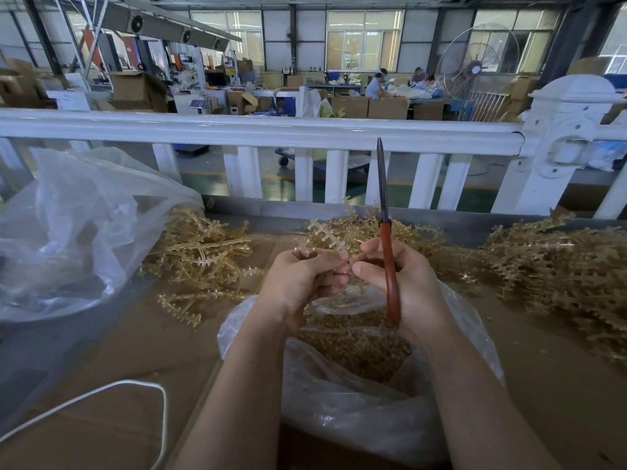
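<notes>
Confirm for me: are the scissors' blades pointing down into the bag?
No, the scissors in the right hand point upward, tips in front of the white railing.

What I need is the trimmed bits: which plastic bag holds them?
The near bag below the scissors, full of tan bits; the left bag shows none.

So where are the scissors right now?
Head view, centre right: the scissors are gripped in the right hand, blades pointing up toward the white railing, beside the left hand holding a yellow plastic sprig, above the plastic bag.
</notes>
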### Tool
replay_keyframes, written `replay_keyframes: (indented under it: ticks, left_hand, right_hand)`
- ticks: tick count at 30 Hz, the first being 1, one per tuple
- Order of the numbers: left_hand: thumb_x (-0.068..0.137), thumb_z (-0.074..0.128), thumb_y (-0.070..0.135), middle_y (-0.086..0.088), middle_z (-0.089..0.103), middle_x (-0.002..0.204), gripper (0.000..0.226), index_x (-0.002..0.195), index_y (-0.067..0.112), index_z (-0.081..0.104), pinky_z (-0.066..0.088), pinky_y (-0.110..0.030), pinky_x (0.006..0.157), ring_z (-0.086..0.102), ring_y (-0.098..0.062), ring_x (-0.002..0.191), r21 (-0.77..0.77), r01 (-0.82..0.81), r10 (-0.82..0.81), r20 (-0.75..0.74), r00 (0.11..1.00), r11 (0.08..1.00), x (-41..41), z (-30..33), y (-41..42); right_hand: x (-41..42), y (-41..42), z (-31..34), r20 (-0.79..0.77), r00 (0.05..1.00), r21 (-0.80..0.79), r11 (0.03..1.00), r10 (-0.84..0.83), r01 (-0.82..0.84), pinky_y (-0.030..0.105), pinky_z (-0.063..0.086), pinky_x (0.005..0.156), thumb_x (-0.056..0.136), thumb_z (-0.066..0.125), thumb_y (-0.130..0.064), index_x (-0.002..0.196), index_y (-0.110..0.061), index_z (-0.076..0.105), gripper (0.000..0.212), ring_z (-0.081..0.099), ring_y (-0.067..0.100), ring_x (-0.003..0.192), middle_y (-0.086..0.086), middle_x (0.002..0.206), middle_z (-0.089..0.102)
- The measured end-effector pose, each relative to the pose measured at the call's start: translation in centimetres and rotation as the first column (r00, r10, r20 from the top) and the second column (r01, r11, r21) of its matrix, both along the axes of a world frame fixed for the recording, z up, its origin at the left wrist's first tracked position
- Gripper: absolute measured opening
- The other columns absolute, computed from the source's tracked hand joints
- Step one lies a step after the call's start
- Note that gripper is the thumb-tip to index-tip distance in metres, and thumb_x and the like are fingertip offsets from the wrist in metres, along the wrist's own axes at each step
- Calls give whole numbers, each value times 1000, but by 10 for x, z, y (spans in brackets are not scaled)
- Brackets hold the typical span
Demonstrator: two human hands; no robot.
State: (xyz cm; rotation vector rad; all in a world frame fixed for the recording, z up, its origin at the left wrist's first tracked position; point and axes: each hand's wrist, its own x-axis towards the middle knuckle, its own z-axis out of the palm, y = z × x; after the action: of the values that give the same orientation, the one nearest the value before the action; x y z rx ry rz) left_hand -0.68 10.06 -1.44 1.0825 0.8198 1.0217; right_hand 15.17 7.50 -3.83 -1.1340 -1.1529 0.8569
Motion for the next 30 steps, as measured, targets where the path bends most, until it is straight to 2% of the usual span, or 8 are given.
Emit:
replay_keyframes:
  ticks: [6, 8, 11, 14, 16, 22, 27, 30]
  left_hand:
    - [84, 73, 12, -8, 70, 69, 9, 78, 6, 72, 52, -20, 55, 65, -13, 59, 6, 28, -28, 11, 1000, 1000, -3, 1, 0]
    - [84, 73, 12, -8, 71, 70, 8, 78, 7, 72, 53, -21, 57, 66, -14, 61, 16, 4, -4, 15, 1000, 1000, -2, 1, 0]
    - [82, 75, 11, -8, 71, 72, 7, 76, 9, 73, 55, -23, 61, 67, -16, 64, 29, -30, 29, 20, 999, 999, -1, 0, 0]
    - [82, 75, 12, -7, 71, 72, 7, 75, 10, 73, 54, -23, 60, 67, -15, 64, 32, -28, 28, 23, 999, 999, -1, 1, 0]
    - [83, 74, 12, -7, 71, 72, 8, 76, 11, 73, 53, -23, 61, 66, -14, 64, 30, -28, 28, 26, 999, 999, -2, 0, 0]
    - [82, 74, 15, -7, 73, 76, 6, 82, 9, 75, 53, -23, 62, 67, -14, 65, -20, -27, 28, 49, 998, 999, -4, -1, 2]
    - [70, 79, 20, -6, 73, 73, 24, 88, 5, 73, 54, -20, 57, 67, -10, 60, -56, 13, -10, 67, 998, 998, -7, -2, 3]
    - [63, 80, 14, -7, 72, 73, 13, 75, 11, 77, 59, -23, 63, 69, -13, 63, -104, 42, -30, 117, 993, 994, -9, -3, 6]
  right_hand:
    - [0, -1, 2, -31, 999, 2, 1000, 14, -14, 34, 53, 87, 78, 82, -6, 98, -15, 69, 25, 72, 17, 93, -5, 87, 74]
    - [-2, -2, 3, -24, 1000, 17, 1000, -1, 1, 26, 53, 80, 75, 85, -15, 96, -17, 70, 26, 72, 11, 89, -10, 84, 74]
    - [-5, -3, 4, -7, 1000, 19, 999, -27, 27, 22, 52, 78, 59, 85, -40, 91, -22, 70, 39, 71, 5, 86, -14, 84, 73]
    - [-6, -3, 4, -27, 999, 24, 1000, -20, 21, 16, 54, 70, 51, 84, -46, 83, -27, 72, 39, 71, 3, 83, -13, 82, 74]
    - [-6, -3, 4, -27, 1000, 25, 1000, -13, 13, 18, 54, 71, 55, 86, -41, 83, -27, 72, 34, 71, 5, 84, -12, 82, 74]
    - [-2, -1, 2, -37, 999, 3, 1000, 17, -17, 30, 53, 83, 76, 84, -8, 96, -15, 69, 26, 72, 13, 87, -9, 81, 73]
    - [-1, -1, 3, -77, 997, -2, 1000, 2, -2, 14, 53, 67, 77, 82, -5, 96, -11, 68, 24, 70, 3, 76, -15, 76, 71]
    - [0, -1, 3, -109, 994, -39, 999, -32, 28, 10, 48, 55, 79, 81, -5, 94, -14, 68, 22, 66, -1, 60, -15, 65, 68]
